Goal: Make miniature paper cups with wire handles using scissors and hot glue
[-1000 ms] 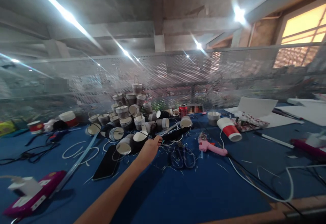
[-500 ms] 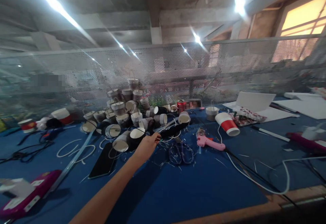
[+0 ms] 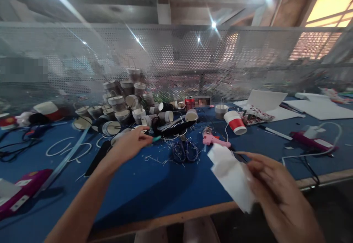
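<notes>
Right hand point(image 3: 278, 189), four o'clock, pinches paper point(image 3: 230, 176); best kept clear of glue gun point(image 3: 216, 140), paper's eleven o'clock. Left hand point(image 3: 129, 145), eight o'clock: can't tell if gripping.

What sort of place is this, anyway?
Probably a small craft workshop: a pink glue gun and dark-handled scissors lie on a blue worktop, near a pile of small handled pails.

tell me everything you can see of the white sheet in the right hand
The white sheet looks like thin paper or tissue, creased, with uneven edges. Held by the right hand at its right side, it slants down rightward, overlapping the blue table edge in view; contact with the table is unclear.
</notes>
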Demonstrator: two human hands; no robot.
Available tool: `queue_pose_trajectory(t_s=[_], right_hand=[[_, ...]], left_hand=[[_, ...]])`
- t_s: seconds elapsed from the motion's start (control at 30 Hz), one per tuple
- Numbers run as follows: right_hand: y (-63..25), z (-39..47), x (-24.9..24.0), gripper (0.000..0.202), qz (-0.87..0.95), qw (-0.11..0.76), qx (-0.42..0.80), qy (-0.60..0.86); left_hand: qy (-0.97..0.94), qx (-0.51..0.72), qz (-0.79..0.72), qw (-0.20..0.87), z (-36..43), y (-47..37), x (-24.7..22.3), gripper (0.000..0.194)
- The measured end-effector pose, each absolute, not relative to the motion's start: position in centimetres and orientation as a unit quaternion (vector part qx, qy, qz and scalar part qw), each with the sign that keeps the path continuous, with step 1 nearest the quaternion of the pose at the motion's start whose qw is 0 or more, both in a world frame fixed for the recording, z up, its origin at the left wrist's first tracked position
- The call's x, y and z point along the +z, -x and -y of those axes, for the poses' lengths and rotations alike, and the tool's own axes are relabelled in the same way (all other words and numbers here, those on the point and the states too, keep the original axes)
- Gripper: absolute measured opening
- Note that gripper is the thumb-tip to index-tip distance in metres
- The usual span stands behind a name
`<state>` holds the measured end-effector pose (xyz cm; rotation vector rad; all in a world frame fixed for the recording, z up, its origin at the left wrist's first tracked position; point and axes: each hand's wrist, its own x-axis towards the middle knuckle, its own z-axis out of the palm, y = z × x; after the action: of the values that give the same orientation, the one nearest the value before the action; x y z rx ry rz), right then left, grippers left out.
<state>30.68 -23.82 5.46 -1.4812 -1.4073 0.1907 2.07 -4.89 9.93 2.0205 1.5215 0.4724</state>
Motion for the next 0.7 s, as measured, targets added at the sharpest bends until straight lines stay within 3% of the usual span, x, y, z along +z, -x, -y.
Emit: queue_pose_trajectory(t_s=[0.07, 0.17, 0.23, 0.33, 0.43, 0.53, 0.7], right_hand=[[-29.0, 21.9, 6.5, 0.027, 0.63, 0.535, 0.119, 0.55], [-26.8, 19.8, 7.0, 0.021, 0.662, 0.523, 0.211, 0.494], [-25.9, 18.9, 6.9, 0.021, 0.634, 0.554, 0.253, 0.477], [-25.4, 18.3, 6.2, 0.025, 0.599, 0.58, 0.288, 0.47], [-25.6, 18.3, 5.7, 0.03, 0.606, 0.567, 0.297, 0.472], [-25.7, 18.9, 5.8, 0.033, 0.625, 0.53, 0.337, 0.464], [-25.0, 21.2, 9.0, 0.03, 0.668, 0.455, 0.401, 0.43]], left_hand=[[-0.75, 0.287, -0.479, 0.354, 8.0, -3.8, 9.8, 0.052], [-0.723, 0.328, -0.366, 0.485, 12.1, -7.1, 8.8, 0.054], [-0.691, 0.343, -0.371, 0.517, 13.6, -8.6, 8.1, 0.04], [-0.668, 0.378, -0.363, 0.529, 14.3, -9.2, 7.4, 0.037], [-0.705, 0.384, -0.365, 0.47, 14.3, -8.7, 7.3, 0.043], [-0.752, 0.403, -0.395, 0.34, 14.7, -8.4, 7.7, 0.022], [-0.768, 0.482, -0.407, 0.113, 17.3, -9.1, 9.4, 0.026]])
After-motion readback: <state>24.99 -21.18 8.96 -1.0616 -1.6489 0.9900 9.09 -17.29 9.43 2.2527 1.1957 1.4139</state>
